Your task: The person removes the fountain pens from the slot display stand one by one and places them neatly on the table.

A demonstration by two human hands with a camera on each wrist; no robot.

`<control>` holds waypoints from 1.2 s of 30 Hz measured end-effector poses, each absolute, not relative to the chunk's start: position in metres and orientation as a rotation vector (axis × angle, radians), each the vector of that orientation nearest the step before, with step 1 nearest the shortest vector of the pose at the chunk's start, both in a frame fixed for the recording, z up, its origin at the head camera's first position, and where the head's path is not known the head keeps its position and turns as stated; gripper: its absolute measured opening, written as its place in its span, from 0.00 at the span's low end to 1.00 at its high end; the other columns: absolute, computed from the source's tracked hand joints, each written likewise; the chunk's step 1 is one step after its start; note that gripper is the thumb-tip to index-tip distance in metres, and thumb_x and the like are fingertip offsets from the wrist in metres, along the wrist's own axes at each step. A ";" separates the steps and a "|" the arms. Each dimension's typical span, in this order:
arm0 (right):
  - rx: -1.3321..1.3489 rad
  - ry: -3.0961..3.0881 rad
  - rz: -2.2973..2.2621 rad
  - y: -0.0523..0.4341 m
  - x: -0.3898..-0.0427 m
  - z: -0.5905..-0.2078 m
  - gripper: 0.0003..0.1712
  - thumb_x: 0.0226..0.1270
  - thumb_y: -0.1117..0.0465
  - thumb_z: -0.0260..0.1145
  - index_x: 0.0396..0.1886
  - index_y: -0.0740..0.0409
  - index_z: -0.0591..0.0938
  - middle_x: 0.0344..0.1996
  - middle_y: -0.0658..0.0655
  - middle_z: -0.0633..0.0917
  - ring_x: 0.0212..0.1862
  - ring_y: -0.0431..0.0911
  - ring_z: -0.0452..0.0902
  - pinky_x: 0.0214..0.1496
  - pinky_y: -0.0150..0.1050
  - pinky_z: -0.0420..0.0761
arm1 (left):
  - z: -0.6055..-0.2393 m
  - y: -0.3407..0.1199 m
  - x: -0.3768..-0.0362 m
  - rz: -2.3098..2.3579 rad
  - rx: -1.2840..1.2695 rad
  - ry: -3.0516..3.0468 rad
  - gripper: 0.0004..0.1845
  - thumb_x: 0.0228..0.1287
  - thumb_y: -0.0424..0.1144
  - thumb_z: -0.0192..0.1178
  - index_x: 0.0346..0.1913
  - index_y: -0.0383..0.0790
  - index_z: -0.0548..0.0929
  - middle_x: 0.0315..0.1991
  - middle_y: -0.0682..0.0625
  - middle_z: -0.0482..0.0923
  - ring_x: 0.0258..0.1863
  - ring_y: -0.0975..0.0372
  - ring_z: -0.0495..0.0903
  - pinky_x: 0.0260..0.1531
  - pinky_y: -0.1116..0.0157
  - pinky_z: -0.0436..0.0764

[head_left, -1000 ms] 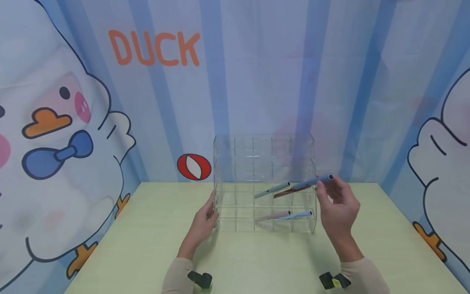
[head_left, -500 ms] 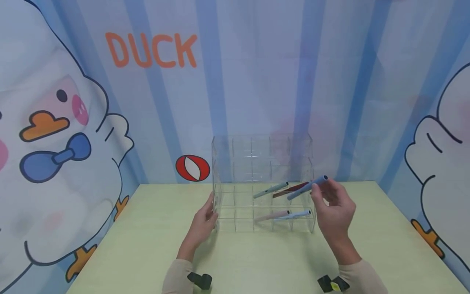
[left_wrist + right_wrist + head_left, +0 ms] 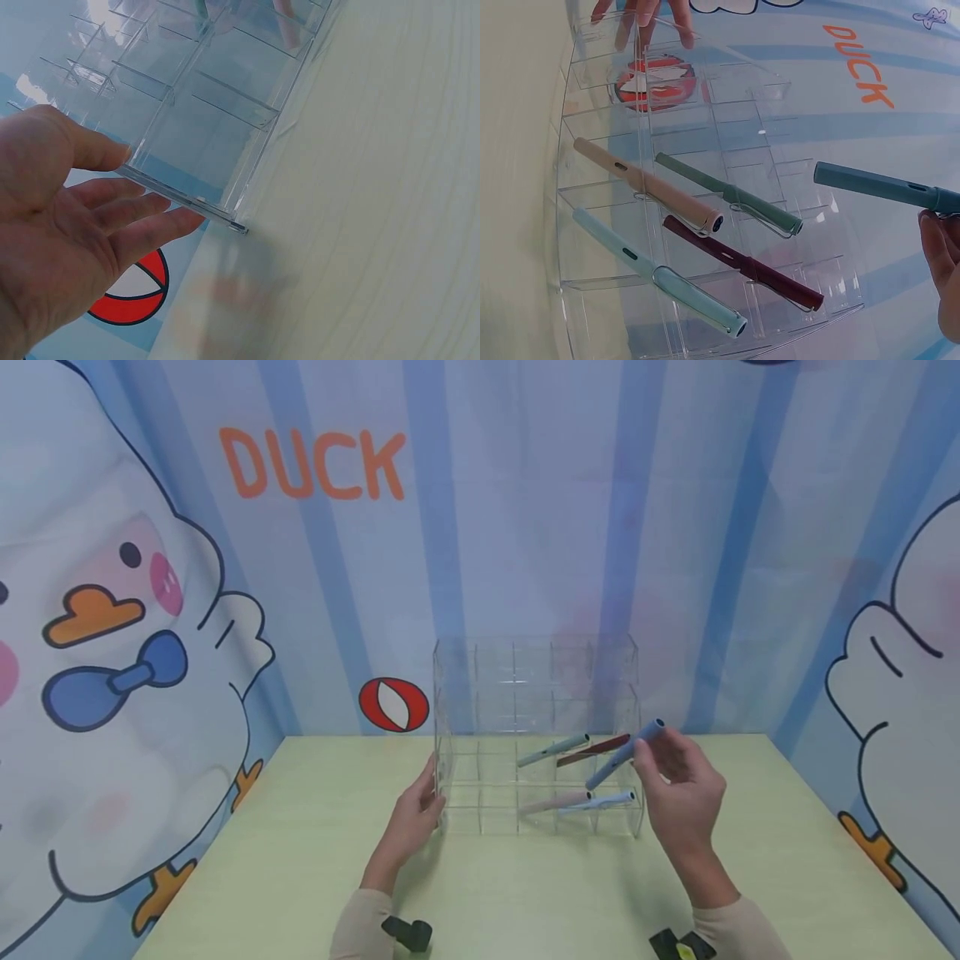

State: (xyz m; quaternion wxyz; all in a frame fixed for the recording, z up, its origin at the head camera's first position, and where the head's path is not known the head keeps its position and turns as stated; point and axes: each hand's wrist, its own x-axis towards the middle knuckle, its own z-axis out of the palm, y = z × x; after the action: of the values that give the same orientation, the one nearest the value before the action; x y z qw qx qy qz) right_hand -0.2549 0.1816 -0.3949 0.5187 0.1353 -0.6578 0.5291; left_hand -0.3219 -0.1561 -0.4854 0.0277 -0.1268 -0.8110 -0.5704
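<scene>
My right hand pinches a blue fountain pen by its upper end, at the right side of a clear compartment rack. The pen tilts, its lower end toward the rack's front; in the right wrist view that pen is apart from the others. My left hand holds the rack's left side panel between thumb and fingers. Within the rack, a green pen and a maroon pen lean in one row. Below them lie a pale pink pen and a light blue pen.
The rack stands on a pale yellow-green table, near a blue striped backdrop printed with cartoon ducks. A red and white ball is printed left of the rack.
The blue pen has swung steeper, its lower end dropping from the maroon pen's row to lower in front of the rack. My right hand shifted slightly left; my left hand stayed.
</scene>
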 end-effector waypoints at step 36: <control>0.198 -2.358 1.517 0.146 -0.242 -0.408 0.11 0.64 0.65 0.70 0.43 0.68 0.87 0.29 0.56 0.88 0.28 0.44 0.86 0.31 0.33 0.83 | -0.485 -0.155 -0.318 -1.796 -0.405 -2.492 0.39 0.75 0.28 0.50 0.81 0.57 0.49 0.78 0.41 0.54 0.70 0.41 0.64 0.50 0.46 0.80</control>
State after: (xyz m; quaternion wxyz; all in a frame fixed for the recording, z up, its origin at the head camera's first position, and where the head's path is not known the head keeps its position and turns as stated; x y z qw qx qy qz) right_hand -0.2425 0.1459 -0.4082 0.1645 0.0693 -0.8275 0.5324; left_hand -0.3183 -0.1553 -0.4847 0.0218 -0.1308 -0.8042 -0.5794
